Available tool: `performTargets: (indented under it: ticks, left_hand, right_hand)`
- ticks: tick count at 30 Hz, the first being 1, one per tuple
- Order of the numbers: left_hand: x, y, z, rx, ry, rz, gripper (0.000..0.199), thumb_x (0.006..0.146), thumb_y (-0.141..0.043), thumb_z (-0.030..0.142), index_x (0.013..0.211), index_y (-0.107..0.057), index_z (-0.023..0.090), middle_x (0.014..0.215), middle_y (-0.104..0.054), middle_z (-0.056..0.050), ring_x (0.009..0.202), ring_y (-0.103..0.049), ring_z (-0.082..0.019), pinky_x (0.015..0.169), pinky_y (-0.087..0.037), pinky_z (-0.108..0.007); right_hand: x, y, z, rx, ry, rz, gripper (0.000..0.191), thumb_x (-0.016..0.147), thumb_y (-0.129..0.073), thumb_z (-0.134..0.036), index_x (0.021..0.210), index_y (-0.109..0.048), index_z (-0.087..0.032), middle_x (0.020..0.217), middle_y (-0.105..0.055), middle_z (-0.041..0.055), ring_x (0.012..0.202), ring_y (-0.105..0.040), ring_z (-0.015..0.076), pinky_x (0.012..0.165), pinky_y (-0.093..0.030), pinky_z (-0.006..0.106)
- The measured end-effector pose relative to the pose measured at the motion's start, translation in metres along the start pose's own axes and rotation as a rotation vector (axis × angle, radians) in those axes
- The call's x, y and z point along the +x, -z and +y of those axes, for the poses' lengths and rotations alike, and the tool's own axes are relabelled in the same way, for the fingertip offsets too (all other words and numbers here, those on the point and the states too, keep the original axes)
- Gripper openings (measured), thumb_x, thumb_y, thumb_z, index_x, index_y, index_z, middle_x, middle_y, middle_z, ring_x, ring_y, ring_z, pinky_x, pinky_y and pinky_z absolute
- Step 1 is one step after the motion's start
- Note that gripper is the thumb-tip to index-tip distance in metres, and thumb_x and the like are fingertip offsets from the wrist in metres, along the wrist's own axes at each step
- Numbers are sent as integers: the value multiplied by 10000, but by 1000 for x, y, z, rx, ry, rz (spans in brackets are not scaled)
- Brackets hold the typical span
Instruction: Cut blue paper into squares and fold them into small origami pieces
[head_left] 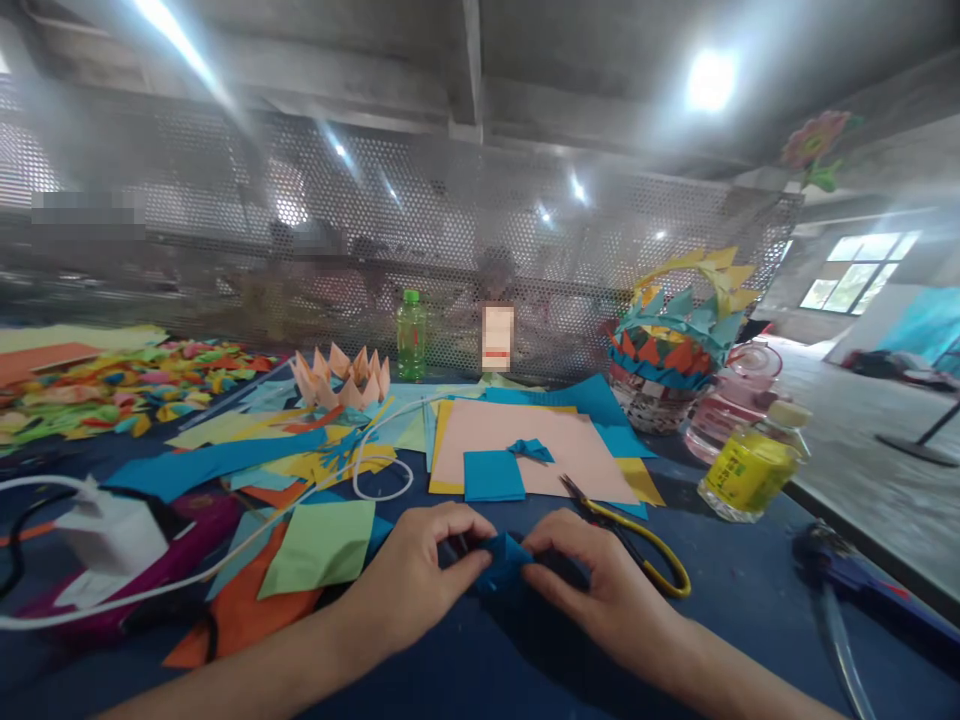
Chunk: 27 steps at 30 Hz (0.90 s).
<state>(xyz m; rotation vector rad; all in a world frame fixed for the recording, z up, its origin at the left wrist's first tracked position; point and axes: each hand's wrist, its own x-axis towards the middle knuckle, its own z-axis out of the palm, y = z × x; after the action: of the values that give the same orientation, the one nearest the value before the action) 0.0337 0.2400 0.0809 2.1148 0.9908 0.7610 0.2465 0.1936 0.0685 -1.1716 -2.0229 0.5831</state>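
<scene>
Between my two hands is a small folded piece of blue paper [504, 562], held just above the dark blue tabletop. My left hand [420, 570] pinches its left edge between thumb and fingers. On the other side, my right hand [581, 570] grips the right edge the same way. Just beyond them lie a blue paper square [493, 476] and a small folded blue piece [531, 451], both on a pink sheet [480, 425]. Yellow-handled scissors [637, 540] rest beside my right hand, blades toward the pink sheet.
Left are a green paper square [319, 545], a white charger [112, 535] on a purple power strip, and a white cable. Behind stand a peach paper crown [343, 378] and a green bottle [411, 338]. Right are a paper-decorated basket [660, 370], a yellow-labelled bottle [754, 465] and a glue gun [877, 590].
</scene>
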Motion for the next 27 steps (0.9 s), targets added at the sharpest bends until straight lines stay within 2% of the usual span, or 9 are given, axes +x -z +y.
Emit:
performTargets:
  ticks: [3,6,8,10,13,18,23,25,27]
  left_hand:
    - [-3,0,-2,129,-302,94,117,841,-566,109,841,-656,184,842,-670,-1,820,-595,-139,774,-441,-251]
    - [-5,0,-3,290,-552,107,174,893,-483,69,903,-623,172,886,-655,-25,858,-559,-150,810,-438,-279]
    - [-7,0,-4,416,-631,73,210,900,-444,46,927,-613,167,905,-643,-38,876,-537,-169,825,-429,-310]
    - [-9,0,-4,497,-650,31,231,893,-426,31,919,-610,169,896,-629,-41,873,-523,-183,814,-422,-328]
    - [-12,-3,-5,542,-595,-35,230,884,-422,35,855,-601,176,862,-614,-37,849,-512,-190,783,-406,-337]
    - [-12,-6,-6,554,-418,-145,213,892,-454,95,770,-606,180,832,-616,-31,823,-511,-190,752,-376,-344]
    - [-4,-3,-4,398,-123,-192,137,813,-616,123,741,-690,212,784,-630,4,815,-539,-164,721,-371,-293]
    - [0,-2,-4,335,-21,-193,119,811,-657,186,698,-688,205,763,-635,9,811,-551,-158,711,-373,-277]
    - [2,-1,-4,302,25,-178,197,845,-644,298,676,-674,200,751,-636,8,805,-557,-161,713,-372,-280]
  right_hand:
    - [-1,-1,4,-58,124,81,62,875,-580,-144,869,-615,-194,884,-629,33,841,-573,152,756,-450,271]
    - [-1,-1,7,-156,236,125,132,880,-547,-92,908,-616,-201,903,-620,43,849,-556,156,752,-443,282]
    - [-1,-1,8,-227,287,118,150,873,-544,-73,885,-616,-204,880,-622,40,829,-544,161,734,-433,289]
    - [-1,-1,8,-286,317,93,157,861,-546,-58,843,-609,-202,856,-625,38,809,-534,166,717,-423,297]
    - [-1,-1,5,-348,314,24,155,847,-547,-54,796,-591,-194,859,-630,41,811,-531,175,721,-417,313]
    - [-2,-1,2,-384,252,-73,172,855,-517,-62,754,-584,-183,875,-631,51,844,-533,185,736,-416,328]
    - [-2,-1,2,-320,201,-106,73,829,-629,-151,766,-612,-185,826,-636,38,844,-542,189,750,-415,330]
    - [-2,-3,3,-285,160,-94,108,828,-661,-192,735,-606,-186,817,-642,27,834,-548,181,756,-412,325]
    - [-1,-6,5,-254,95,-70,159,843,-652,-201,699,-588,-184,790,-637,17,807,-549,168,740,-408,312]
